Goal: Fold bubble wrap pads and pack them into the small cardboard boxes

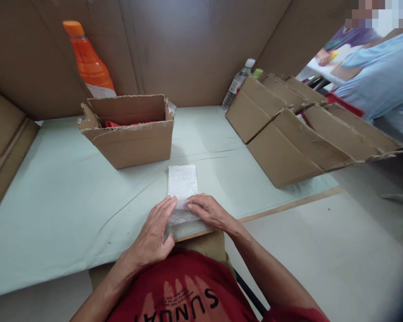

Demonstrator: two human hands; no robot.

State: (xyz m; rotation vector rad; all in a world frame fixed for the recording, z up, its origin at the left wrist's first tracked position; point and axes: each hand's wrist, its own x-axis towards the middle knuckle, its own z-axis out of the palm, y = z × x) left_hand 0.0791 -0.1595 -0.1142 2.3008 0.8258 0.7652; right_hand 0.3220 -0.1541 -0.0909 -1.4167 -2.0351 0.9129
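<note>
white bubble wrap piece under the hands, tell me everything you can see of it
The white bubble wrap piece is a small rectangle with a bumpy, slightly shiny, translucent surface, looking like padded plastic. It lies flat on the pale green table cover, long side pointing away from the person, close to the table's near edge and in front of the open cardboard box. Its near end is covered: the left hand rests on its left corner and the right hand presses fingers on its right side. Whether anything is inside cannot be told.

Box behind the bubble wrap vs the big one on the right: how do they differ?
The small box stands upright, flaps up, with something red inside; the long box lies tilted, its contents hidden. The small box sits mid-table behind the bubble wrap; the long box overhangs the table at its right edge. Both are worn brown cardboard, open-topped.
</note>
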